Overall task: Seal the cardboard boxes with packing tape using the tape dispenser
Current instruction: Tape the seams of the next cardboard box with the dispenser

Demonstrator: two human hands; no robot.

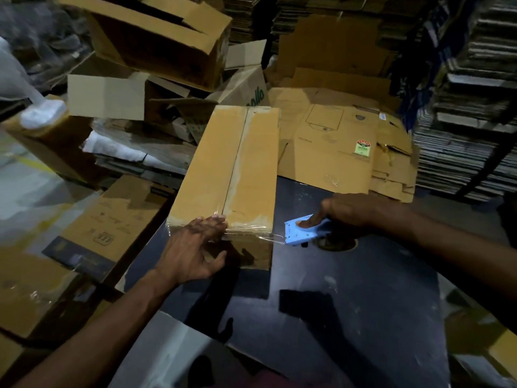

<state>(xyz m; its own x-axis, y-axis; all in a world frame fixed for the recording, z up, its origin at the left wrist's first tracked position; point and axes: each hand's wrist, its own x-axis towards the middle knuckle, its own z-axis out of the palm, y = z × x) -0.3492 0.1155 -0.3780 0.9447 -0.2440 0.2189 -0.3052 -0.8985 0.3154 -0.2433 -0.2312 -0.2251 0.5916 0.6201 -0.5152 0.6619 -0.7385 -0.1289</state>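
Note:
A long closed cardboard box [223, 163] lies on the dark table [349, 317], its top seam covered with clear tape. My left hand [195, 247] presses flat against the box's near end, fingers over the top edge and thumb on the front face. My right hand [349, 217] grips the blue tape dispenser [303, 233] just right of the box's near right corner, index finger pressed on its top. A strip of clear tape [251, 236] runs from the dispenser along the box's near edge.
Flattened cartons [335, 152] lie behind the table. Open and tumbled boxes [156, 37] pile up at the back left. Printed cartons [117, 219] sit left of the table. Tall stacks of flat cardboard [470, 107] stand at the right.

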